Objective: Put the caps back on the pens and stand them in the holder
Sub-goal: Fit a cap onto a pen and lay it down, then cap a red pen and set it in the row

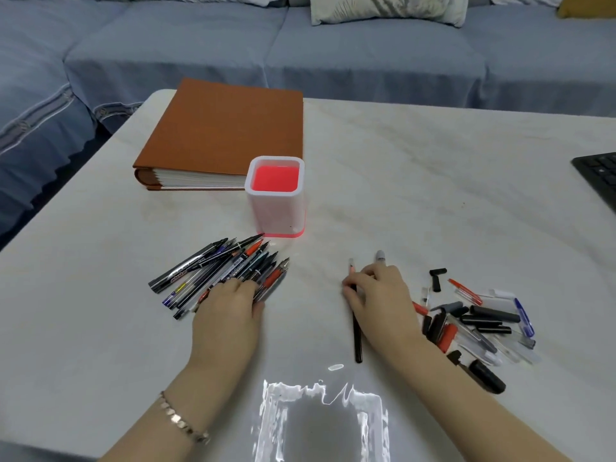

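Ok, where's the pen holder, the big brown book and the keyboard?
pen holder (276, 211): head view, its white front wall.
brown book (230, 128): head view, middle of its cover.
keyboard (600, 175): head view, its black keys.

Uncapped pens (216, 271) fanned at left, loose caps (493, 316) heaped at right, upright white holder (276, 211) (red inside) behind the pens.

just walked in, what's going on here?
A person is sorting pens at a white table. The left hand rests on a pile of uncapped pens; whether it grips one is hidden. The right hand pinches a black pen lying on the table, next to the loose caps. The pink-and-white holder stands in front of a brown binder, with no pens in it yet.
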`<state>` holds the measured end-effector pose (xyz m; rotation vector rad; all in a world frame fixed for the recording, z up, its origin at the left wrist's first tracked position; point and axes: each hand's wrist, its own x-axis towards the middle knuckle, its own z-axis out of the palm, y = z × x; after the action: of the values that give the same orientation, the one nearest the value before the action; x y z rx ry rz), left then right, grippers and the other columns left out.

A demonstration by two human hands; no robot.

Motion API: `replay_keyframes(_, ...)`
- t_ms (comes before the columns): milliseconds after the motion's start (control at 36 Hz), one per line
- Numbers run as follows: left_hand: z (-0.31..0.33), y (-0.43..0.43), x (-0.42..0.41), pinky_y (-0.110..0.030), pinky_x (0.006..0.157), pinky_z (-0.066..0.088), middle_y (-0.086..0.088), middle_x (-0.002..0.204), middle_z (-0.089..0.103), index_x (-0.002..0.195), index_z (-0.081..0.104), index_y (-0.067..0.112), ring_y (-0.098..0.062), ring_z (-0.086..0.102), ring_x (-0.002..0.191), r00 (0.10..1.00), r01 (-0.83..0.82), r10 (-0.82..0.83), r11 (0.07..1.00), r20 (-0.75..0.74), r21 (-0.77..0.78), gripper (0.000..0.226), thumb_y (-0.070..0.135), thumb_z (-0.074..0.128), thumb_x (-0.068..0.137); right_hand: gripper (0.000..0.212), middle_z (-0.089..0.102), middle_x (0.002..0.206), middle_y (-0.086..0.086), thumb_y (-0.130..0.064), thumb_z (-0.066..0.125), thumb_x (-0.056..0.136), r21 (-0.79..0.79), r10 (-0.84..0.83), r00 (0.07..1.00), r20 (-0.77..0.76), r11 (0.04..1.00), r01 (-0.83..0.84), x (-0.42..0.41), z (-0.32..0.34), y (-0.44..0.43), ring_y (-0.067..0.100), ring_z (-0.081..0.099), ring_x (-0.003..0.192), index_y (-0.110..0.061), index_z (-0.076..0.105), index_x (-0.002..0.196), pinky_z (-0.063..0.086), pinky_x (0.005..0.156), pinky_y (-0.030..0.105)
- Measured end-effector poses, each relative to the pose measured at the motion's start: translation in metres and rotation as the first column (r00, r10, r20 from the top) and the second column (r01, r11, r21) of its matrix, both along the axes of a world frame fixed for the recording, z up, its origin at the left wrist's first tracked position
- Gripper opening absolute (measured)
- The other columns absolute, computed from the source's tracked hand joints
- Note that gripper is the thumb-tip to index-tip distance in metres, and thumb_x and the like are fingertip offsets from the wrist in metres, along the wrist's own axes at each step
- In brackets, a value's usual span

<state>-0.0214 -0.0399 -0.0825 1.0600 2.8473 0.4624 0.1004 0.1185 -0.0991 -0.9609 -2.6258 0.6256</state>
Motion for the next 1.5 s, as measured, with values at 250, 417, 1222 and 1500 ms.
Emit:
replay_keyframes(250, 0.01, 0.018, 0.012, -0.029, 0.074, 0.042, -0.003, 0.099, 0.057, 0.101, 0.062, 0.009, -0.023, 0.056, 0.087, 0.988, 0.014, -0.051, 0.968, 0.144, 0.25, 0.016, 0.011, 0.053, 0.088, 0.016, 0.062, 0.099, 0.008, -0.005, 0.063, 0.08, 0.005, -0.154, 0.986, -0.06, 0.988, 0.155, 0.063, 0.017, 0.033, 0.028, 0.051, 0.1, -0.01, 0.069, 0.093, 0.025, 0.082, 0.014)
replay_keyframes(417, 0.016, 0.035, 0.031, -0.027, 0.074, 0.039, 0.001, 0.098, 0.055, 0.1, 0.059, 0.014, -0.017, 0.052, 0.081, 0.957, 0.004, -0.098, 0.945, 0.272, 0.327, 0.014, 0.014, 0.048, 0.091, 0.024, 0.062, 0.11, 0.011, -0.017, 0.054, 0.088, 0.011, -0.312, 0.946, 0.092, 0.95, 0.312, 0.098, 0.019, 0.075, 0.028, 0.053, 0.106, -0.008, 0.063, 0.108, 0.034, 0.083, 0.027)
replay_keyframes(1222, 0.041, 0.024, 0.052, -0.009, 0.064, 0.041, 0.019, 0.093, 0.06, 0.08, 0.063, 0.037, -0.003, 0.056, 0.082, 0.815, 0.082, -0.325, 0.884, 0.479, 0.461, 0.025, 0.013, 0.06, 0.084, 0.013, 0.049, 0.044, -0.006, -0.015, 0.057, 0.085, -0.787, -0.509, 0.779, -0.367, 0.617, 0.032, 0.065, 0.057, 0.007, 0.005, 0.041, 0.038, -0.019, 0.064, 0.075, 0.032, 0.038, 0.011)
replay_keyframes(1500, 0.044, 0.023, 0.052, -0.01, 0.066, 0.04, 0.018, 0.094, 0.058, 0.088, 0.063, 0.035, -0.004, 0.055, 0.084, 0.821, 0.203, -0.401, 0.871, 0.408, 0.447, 0.012, 0.027, 0.055, 0.084, 0.017, 0.043, 0.048, -0.005, -0.022, 0.053, 0.087, -0.77, -0.431, 0.826, -0.363, 0.638, -0.005, 0.06, 0.058, 0.004, 0.007, 0.035, 0.042, -0.021, 0.068, 0.078, 0.028, 0.037, 0.014)
